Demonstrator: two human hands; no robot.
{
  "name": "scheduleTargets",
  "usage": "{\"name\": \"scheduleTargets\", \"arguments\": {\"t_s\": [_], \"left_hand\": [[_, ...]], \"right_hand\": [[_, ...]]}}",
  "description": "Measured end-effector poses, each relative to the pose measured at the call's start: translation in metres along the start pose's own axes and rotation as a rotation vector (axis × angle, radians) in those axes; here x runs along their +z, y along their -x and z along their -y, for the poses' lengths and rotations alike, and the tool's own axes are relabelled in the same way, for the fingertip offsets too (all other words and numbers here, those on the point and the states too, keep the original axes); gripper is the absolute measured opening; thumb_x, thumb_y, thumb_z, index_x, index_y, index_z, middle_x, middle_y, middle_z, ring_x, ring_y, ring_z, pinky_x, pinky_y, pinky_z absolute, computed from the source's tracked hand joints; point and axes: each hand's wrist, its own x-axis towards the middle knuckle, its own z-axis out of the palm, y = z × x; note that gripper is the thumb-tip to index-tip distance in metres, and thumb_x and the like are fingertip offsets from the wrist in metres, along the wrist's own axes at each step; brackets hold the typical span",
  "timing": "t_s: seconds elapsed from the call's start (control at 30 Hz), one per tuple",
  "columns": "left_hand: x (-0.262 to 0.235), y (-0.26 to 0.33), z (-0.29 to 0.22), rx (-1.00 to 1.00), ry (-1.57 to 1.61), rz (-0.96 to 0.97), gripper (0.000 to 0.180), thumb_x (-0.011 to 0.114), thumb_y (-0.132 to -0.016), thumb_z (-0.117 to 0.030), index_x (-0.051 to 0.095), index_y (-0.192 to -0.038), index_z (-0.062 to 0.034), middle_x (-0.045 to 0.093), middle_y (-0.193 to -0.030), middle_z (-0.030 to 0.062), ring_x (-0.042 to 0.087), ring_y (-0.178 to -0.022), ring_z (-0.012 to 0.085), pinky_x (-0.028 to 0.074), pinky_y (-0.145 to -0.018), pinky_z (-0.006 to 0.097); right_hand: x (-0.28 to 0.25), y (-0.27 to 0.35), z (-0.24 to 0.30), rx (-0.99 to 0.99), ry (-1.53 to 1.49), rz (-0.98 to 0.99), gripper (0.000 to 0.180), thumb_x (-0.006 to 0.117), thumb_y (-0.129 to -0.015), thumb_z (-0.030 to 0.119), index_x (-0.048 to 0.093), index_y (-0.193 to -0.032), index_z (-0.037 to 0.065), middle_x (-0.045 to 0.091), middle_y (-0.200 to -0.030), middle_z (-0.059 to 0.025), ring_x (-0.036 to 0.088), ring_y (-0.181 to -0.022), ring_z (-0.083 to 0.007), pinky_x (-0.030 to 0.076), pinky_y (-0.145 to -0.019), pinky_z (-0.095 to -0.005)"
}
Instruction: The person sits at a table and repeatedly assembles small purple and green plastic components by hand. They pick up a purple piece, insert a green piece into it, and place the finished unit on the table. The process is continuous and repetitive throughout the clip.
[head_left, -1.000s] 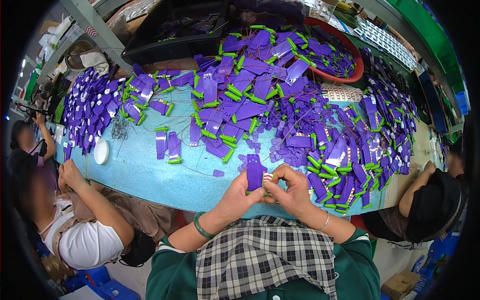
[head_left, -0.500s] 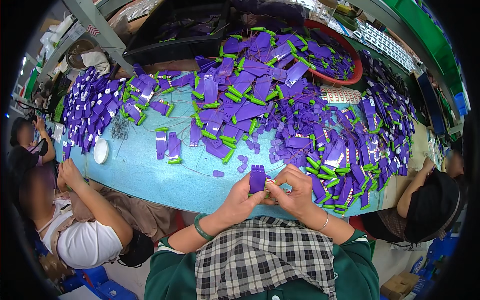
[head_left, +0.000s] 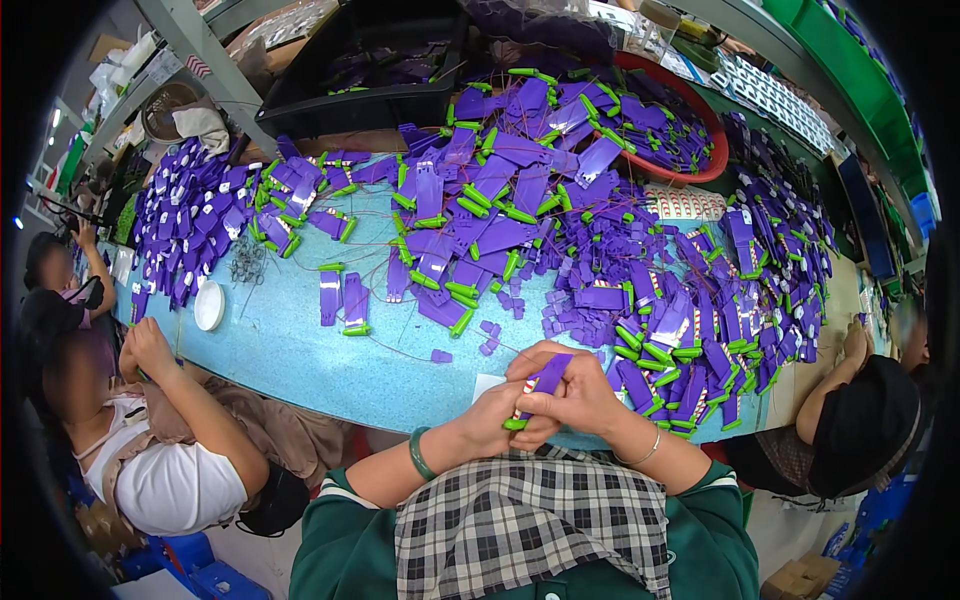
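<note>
Blue desk [head_left: 290, 350] runs across the room, heaped with purple plastic pieces [head_left: 520, 230] tipped in green. At its left edge a seated person in white [head_left: 170, 470] leans in, near a small white dish [head_left: 209, 305]. At the near edge, the left hand [head_left: 500, 415] and right hand [head_left: 575, 395] meet, fingers pinching one purple piece [head_left: 545, 378] with a green tip, held just above the desk. Farther right sits a person in a black cap [head_left: 865, 425].

My forearms come up from five and seven o'clock, meeting at centre. My left hand [head_left: 500, 415] and right hand [head_left: 575, 395] press together, fingers curled shut, pinching.
</note>
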Motion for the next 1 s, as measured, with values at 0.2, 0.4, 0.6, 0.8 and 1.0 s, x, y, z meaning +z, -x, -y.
{"name": "scheduleTargets", "arguments": {"t_s": [0.2,0.4,0.6,0.8,1.0], "left_hand": [[0.006,0.011,-0.009,0.176,-0.379,-0.091,0.019,0.044,-0.099,-0.022,0.053,-0.096,-0.0051,0.055,-0.072,0.0047,0.051,-0.054,0.0160,0.038,-0.048,0.025],[0.020,0.020,-0.050,1.381,-1.942,-0.265,0.017,0.066,-0.075,-0.003,0.055,-0.088,-0.0060,0.064,-0.095,0.0107,0.064,-0.084,0.0277,0.052,-0.063,0.034],[0.012,0.018,-0.046,1.562,-2.242,-0.085,0.015,0.066,-0.066,-0.003,0.057,-0.078,-0.0075,0.060,-0.093,0.0089,0.064,-0.090,0.0255,0.058,-0.071,0.031],[0.009,0.018,-0.038,1.583,-2.164,0.060,0.019,0.068,-0.065,0.003,0.061,-0.081,-0.0045,0.059,-0.093,0.0091,0.064,-0.088,0.0264,0.057,-0.066,0.029],[0.011,0.025,-0.033,1.569,-2.186,0.036,0.021,0.069,-0.066,0.003,0.062,-0.085,-0.0004,0.059,-0.094,0.0110,0.065,-0.086,0.0278,0.059,-0.063,0.030]], "right_hand": [[-0.005,0.004,-0.003,0.155,-0.456,-0.027,0.036,0.056,-0.091,0.028,0.065,-0.103,-0.005,0.064,-0.109,-0.0168,0.059,-0.104,-0.0215,0.046,-0.092,-0.0340],[-0.016,-0.001,0.010,0.195,-0.474,-0.081,0.025,0.059,-0.090,0.016,0.061,-0.109,-0.001,0.062,-0.104,-0.0069,0.058,-0.094,-0.0110,0.047,-0.084,-0.0279],[-0.012,-0.006,0.014,0.319,-0.547,-0.092,0.013,0.065,-0.088,0.014,0.062,-0.081,0.004,0.060,-0.077,0.0028,0.053,-0.071,-0.0031,0.043,-0.063,-0.0214],[-0.011,-0.007,0.006,0.358,-0.537,-0.036,0.021,0.065,-0.089,0.015,0.062,-0.070,0.006,0.058,-0.067,0.0043,0.049,-0.062,-0.0015,0.039,-0.055,-0.0196],[0.005,0.004,0.011,0.521,-0.698,-0.005,0.029,0.060,-0.093,0.023,0.065,-0.071,0.004,0.061,-0.066,0.0009,0.051,-0.058,-0.0043,0.039,-0.051,-0.0220]]}}
